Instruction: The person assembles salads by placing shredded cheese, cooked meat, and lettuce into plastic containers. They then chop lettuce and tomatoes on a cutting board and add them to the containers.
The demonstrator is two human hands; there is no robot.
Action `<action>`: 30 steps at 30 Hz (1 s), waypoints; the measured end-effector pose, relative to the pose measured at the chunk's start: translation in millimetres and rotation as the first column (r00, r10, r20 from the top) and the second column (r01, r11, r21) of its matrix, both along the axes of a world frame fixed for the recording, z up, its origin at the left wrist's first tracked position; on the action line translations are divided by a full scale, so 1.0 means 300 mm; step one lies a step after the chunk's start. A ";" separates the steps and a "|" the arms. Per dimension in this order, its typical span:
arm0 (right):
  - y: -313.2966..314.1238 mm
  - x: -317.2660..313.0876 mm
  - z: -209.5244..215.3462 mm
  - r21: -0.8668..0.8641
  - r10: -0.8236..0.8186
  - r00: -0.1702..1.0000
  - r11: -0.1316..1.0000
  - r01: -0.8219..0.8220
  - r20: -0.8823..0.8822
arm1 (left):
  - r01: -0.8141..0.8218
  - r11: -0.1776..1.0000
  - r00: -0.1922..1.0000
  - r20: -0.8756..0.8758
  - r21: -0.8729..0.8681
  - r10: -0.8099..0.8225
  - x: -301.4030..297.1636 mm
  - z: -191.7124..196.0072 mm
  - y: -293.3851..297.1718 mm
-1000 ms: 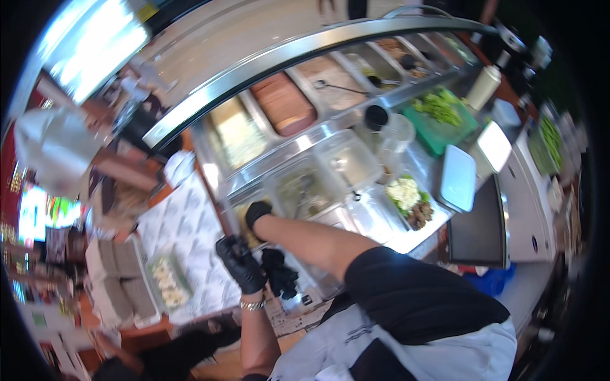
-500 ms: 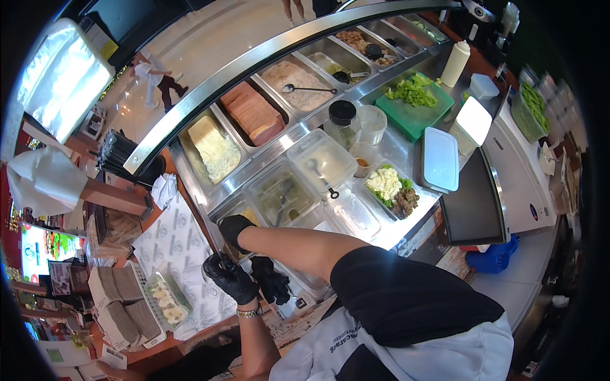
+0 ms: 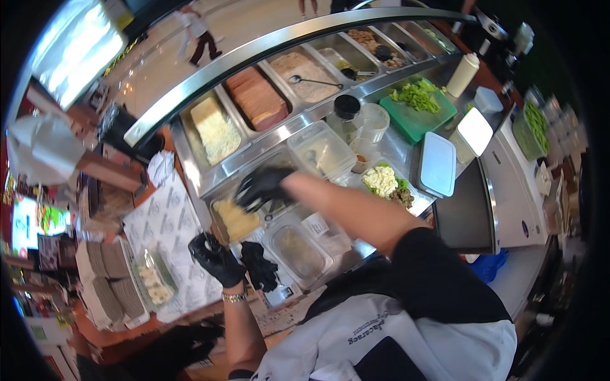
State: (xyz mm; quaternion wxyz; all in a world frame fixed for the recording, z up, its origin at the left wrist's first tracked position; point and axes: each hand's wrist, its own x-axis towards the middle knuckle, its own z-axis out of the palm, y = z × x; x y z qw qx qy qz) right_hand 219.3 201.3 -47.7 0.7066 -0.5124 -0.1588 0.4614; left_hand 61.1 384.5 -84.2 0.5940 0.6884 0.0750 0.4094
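Observation:
Both of my hands wear black gloves. My left hand point(image 3: 217, 259) is closed beside the patterned wrapping paper point(image 3: 166, 216), its fingers curled; whatever is in them, if anything, is hidden. My right hand point(image 3: 265, 188) hangs over the container of yellow food point(image 3: 236, 221); motion smears its fingers, and nothing in them can be made out. Crumpled black gloves point(image 3: 259, 267) lie right of my left hand, on a white-and-black printed box point(image 3: 283, 294). Beside them sits a clear tub point(image 3: 297, 251) with little in it.
Metal pans hold white shreds point(image 3: 216, 130), sliced meat point(image 3: 256, 95) and a pale spread point(image 3: 305, 75). Beyond runs a metal-edged guard point(image 3: 267, 47). Lettuce lies on a green board point(image 3: 416, 127). A salad portion point(image 3: 381, 183) stands near my right forearm. Napkins point(image 3: 108, 286) fill a left-hand holder.
My right hand has lifted away from the yellow food container and moved right and up. My left hand has shifted slightly left and down. The clear tub beside the gloves now shows.

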 end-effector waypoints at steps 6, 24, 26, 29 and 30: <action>-0.786 -0.174 0.143 -0.429 -0.303 0.915 0.813 0.395 0.267 | -0.108 0.862 0.984 -0.073 0.495 0.165 -0.013 0.011 0.018; -1.089 -0.200 -0.120 -0.798 -0.005 0.841 0.313 0.515 0.541 | -0.150 0.819 0.982 -0.013 0.554 0.189 0.002 0.029 -0.003; -1.087 -0.249 -0.061 -0.747 0.327 0.672 0.316 0.584 0.664 | -0.096 0.843 0.989 -0.043 0.530 0.140 0.005 0.017 -0.001; -1.076 -0.301 0.011 -0.691 0.260 0.641 0.229 0.686 0.722 | 0.038 0.815 0.996 -0.085 0.579 0.014 0.017 0.006 -0.001; -1.067 -0.310 0.018 -0.639 0.188 0.610 0.203 0.742 0.769 | 0.066 0.731 0.996 -0.091 0.679 -0.005 0.020 0.006 -0.001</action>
